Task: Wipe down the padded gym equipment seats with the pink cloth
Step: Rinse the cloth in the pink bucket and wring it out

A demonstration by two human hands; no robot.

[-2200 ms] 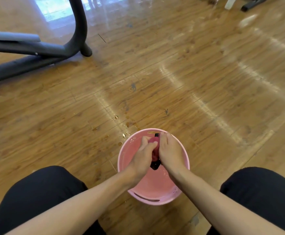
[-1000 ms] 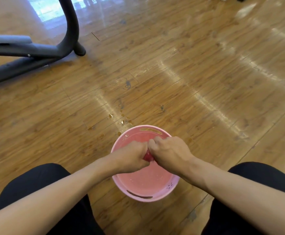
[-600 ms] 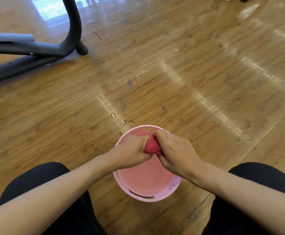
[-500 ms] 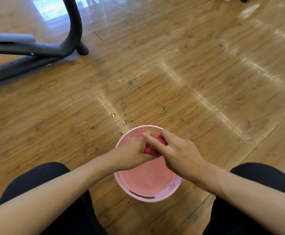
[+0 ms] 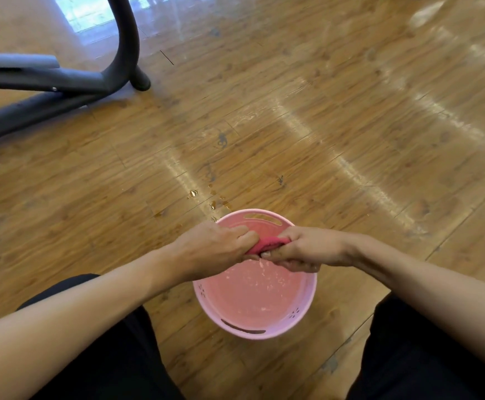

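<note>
Two hands are clamped on the pink cloth: the left hand and right hand grip its ends, knuckles nearly meeting. Only a bunched, deep-pink strip is seen between them, held above the pink basin on the wooden floor, where droplets are scattered.

The wooden plank floor under me is glossy, with pale streaks of glare across it. My pink basin stands on it between my knees. Just beyond its far rim a few water drops sit on the boards. At far left the dark metal equipment frame rests on the floor.
</note>
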